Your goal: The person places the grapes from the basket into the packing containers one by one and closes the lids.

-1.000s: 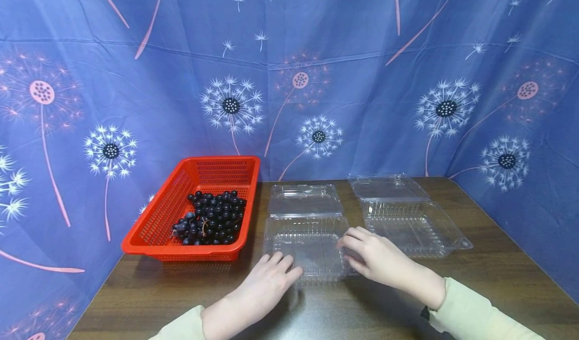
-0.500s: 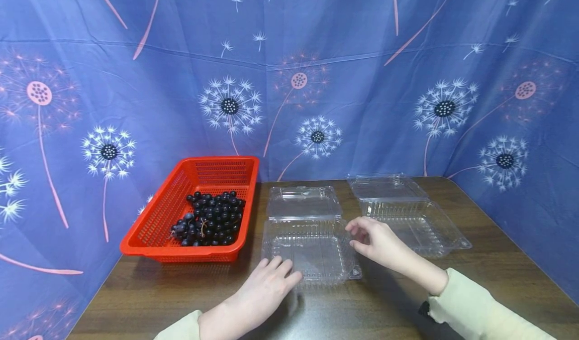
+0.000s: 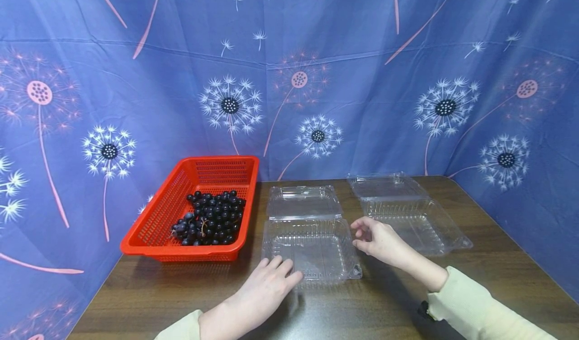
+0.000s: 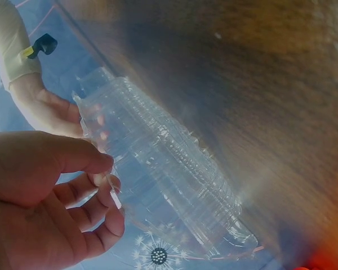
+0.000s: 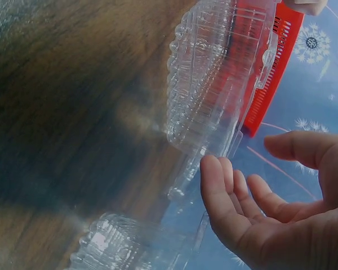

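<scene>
Red basket, one, slotted plastic, standing on a brown wood-grain worktop; landmark for all entries. Grapes, one heap, dark, with a bit of brown stem showing, lying inside the basket. Near box, clear ribbed plastic, lid folded back, just right of the basket. Far box, same type, lid likewise folded back, farther right of the basket, beyond the near box. Left hand, bare, right of the basket and closer to the person: thumb and fingers pinching the near box's rim. Right hand, well right of the basket, beside the near box's right edge: thumb and fingertips apart, fingers loosely bent, holding nothing; contact with the box cannot be told. Cloth, blue, dandelion-printed, hanging behind the basket. Sleeves, pale green, two.
</scene>
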### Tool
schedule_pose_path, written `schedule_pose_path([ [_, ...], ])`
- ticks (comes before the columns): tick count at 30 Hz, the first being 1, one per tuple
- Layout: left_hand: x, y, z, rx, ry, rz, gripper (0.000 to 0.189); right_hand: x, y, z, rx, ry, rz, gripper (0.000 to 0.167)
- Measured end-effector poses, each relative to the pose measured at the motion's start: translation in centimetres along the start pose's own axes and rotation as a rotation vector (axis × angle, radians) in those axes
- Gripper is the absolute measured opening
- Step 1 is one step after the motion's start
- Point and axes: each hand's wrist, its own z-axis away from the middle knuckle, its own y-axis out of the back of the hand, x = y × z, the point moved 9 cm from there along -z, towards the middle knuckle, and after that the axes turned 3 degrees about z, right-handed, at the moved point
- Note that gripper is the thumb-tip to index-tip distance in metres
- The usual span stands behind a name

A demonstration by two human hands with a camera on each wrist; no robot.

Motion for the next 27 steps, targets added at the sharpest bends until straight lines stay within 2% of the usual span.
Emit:
schedule_pose_path([
  [8, 0.0, -0.1, 0.1, -0.018, 0.001, 0.019, 0.031, 1.2, -1.2, 0.2, -0.039, -0.113, -0.151, 0.039],
  [14, -0.1, -0.3, 0.2, -0.046, 0.008, 0.041, 0.033, 1.6, -2.1, 0.3, -0.032, -0.163, -0.209, 0.047],
  [22, -0.1, -0.1, 0.0, -0.018, 0.007, 0.022, 0.030, 2.0, -3.0, 0.3, -0.045, -0.217, -0.318, 0.052],
  [27, -0.1, -0.2, -0.1, -0.019, 0.008, 0.040, 0.032, 2.4, -3.5, 0.1, -0.056, -0.254, -0.429, 0.054],
])
